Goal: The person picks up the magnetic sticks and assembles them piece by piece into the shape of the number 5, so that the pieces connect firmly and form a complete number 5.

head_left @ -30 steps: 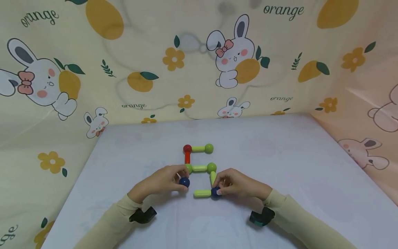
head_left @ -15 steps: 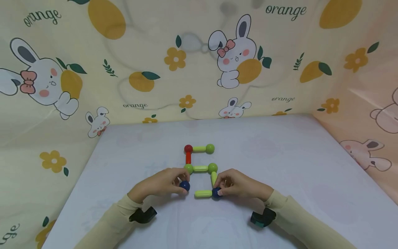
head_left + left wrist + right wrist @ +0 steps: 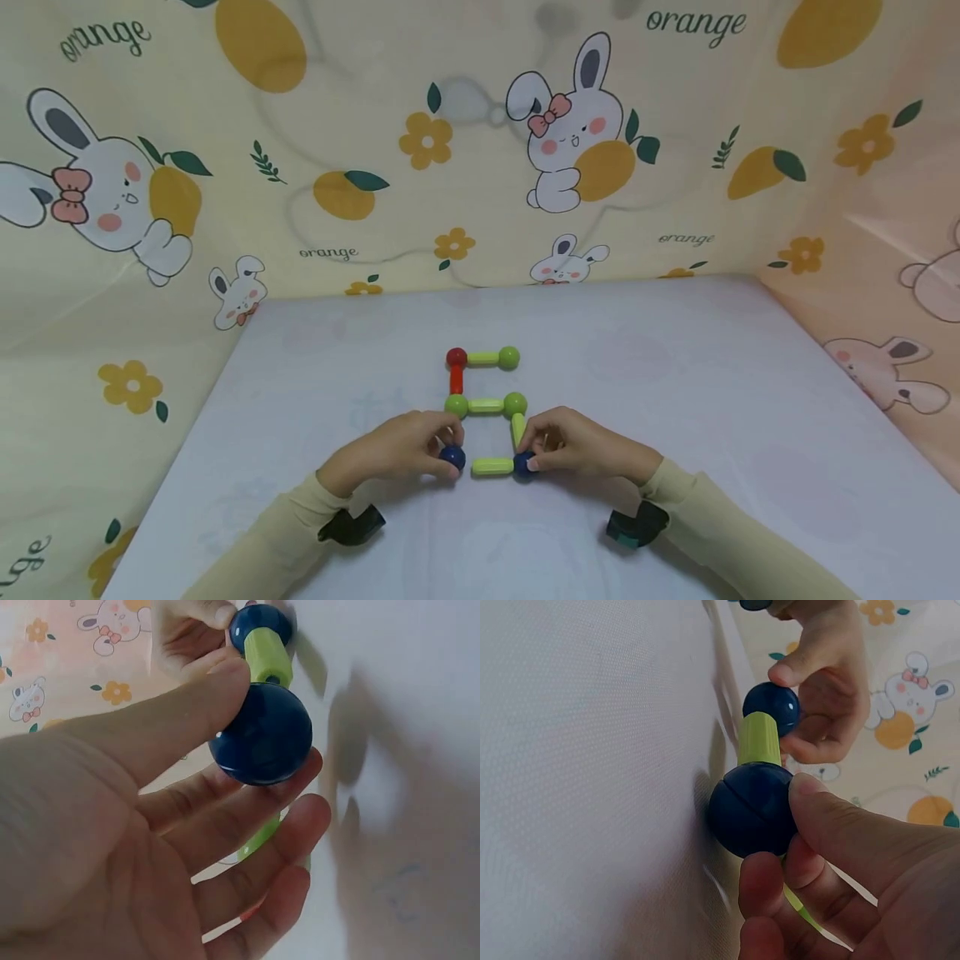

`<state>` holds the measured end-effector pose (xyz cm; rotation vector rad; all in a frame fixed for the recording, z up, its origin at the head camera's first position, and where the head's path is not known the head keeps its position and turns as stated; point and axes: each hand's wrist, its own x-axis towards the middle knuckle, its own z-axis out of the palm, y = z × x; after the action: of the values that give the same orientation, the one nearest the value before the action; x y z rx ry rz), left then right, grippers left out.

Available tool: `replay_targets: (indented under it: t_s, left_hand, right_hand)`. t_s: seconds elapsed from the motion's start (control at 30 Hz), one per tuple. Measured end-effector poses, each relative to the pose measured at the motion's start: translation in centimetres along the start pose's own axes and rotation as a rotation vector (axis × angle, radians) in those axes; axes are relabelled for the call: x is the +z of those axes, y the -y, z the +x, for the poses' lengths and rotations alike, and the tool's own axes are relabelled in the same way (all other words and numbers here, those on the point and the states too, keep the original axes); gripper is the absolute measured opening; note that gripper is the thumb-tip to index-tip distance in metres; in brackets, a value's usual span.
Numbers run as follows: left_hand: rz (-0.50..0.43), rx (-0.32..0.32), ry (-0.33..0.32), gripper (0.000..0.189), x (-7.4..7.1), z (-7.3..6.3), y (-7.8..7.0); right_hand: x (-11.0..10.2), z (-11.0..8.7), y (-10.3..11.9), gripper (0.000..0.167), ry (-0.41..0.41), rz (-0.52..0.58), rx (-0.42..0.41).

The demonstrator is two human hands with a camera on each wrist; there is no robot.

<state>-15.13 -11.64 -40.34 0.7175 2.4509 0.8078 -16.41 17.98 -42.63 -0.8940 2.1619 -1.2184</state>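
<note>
My left hand (image 3: pixel 401 450) pinches a dark blue ball (image 3: pixel 262 735) between thumb and fingers, just left of the free end of a yellow-green rod (image 3: pixel 492 467). At that rod's other end, my right hand (image 3: pixel 581 443) grips a second blue ball (image 3: pixel 754 810). From this ball another yellow-green rod (image 3: pixel 518 431), partly covered by the fingers, runs up to a green ball (image 3: pixel 515 405). A further yellow-green rod (image 3: pixel 486 406) joins it to a left green ball (image 3: pixel 456 406). Above stand a red rod (image 3: pixel 456 380) and a red ball (image 3: pixel 457 358).
From the red ball, a top yellow-green rod (image 3: pixel 483 358) leads to a green ball (image 3: pixel 509 357) at the far end. The pieces lie on a white tabletop (image 3: pixel 660 358). Behind and beside it hangs a printed cloth (image 3: pixel 480 183) with rabbits and oranges.
My left hand has brought its blue ball down and slightly right, level with the bottom rod's free end. The right hand keeps its grip on the other blue ball.
</note>
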Motion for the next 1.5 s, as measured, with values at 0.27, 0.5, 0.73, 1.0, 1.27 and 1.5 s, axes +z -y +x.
replay_targets:
  t_s: [0.27,0.5,0.73,1.0,1.27,1.5]
  left_hand:
    - [0.026,0.024,-0.005,0.031,0.62,0.01,-0.57]
    - [0.038,0.042,-0.005,0.031,0.82,-0.16,-0.74]
    - [0.034,0.046,-0.002,0.030,0.93,-0.27,-0.67]
    - [0.048,0.042,-0.003,0.030,0.86,-0.23,-0.60]
    - [0.040,0.039,0.018,0.027,0.67,-0.27,-0.56]
    - [0.023,0.042,0.032,0.027,0.58,-0.27,-0.51]
  right_hand:
    - [-0.06,-0.06,-0.06,0.012,-0.004,-0.004,-0.011]
    - [-0.03,-0.13,0.08,0.012,-0.001,0.001,-0.016]
    - [0.05,-0.12,0.28,0.012,0.002,0.002,-0.006]
    - [0.06,-0.08,-0.15,0.011,-0.002,0.001,0.003]
    - [0.03,-0.05,-0.27,0.012,0.003,0.011,-0.008]
    - [0.00,-0.05,-0.25,0.013,0.012,0.003,-0.017]
